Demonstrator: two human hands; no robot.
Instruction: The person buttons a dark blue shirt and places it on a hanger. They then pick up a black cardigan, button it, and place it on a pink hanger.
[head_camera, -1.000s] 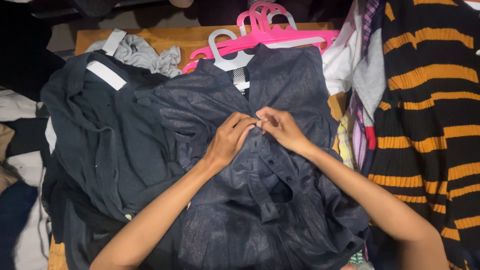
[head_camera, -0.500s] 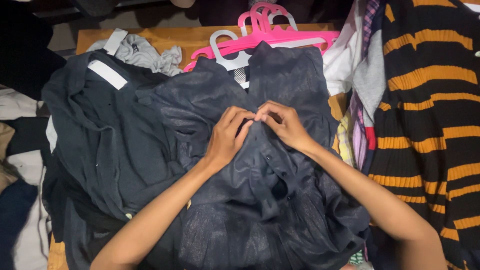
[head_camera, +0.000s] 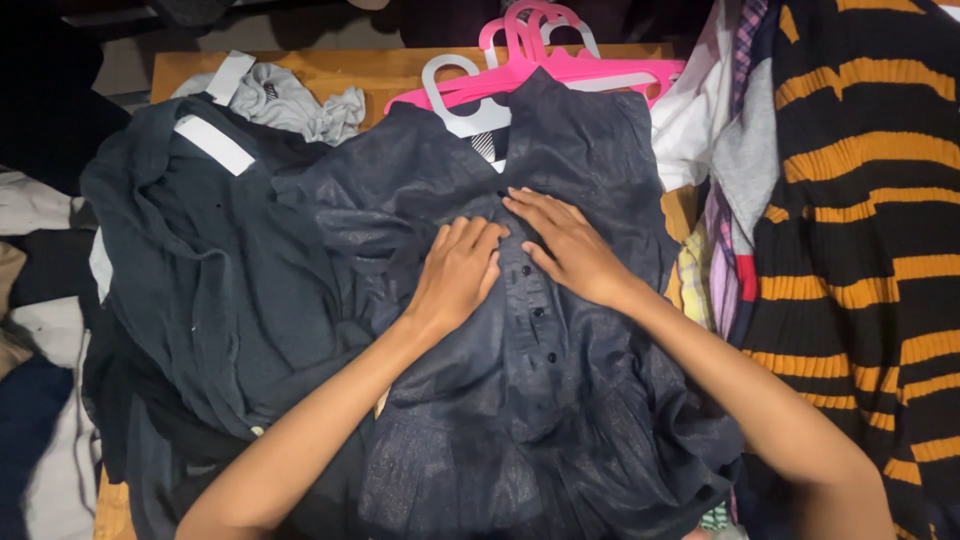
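Dark navy shirt (head_camera: 540, 400) lies front-up on clothes pile, collar at 12 o'clock, hem at 6. Button placket (head_camera: 535, 310) runs along that axis between hands. Left hand (head_camera: 462, 272) at its 9 o'clock, right hand (head_camera: 568, 245) at 1 o'clock. Both grips released, palms flat on fabric, equally near placket.
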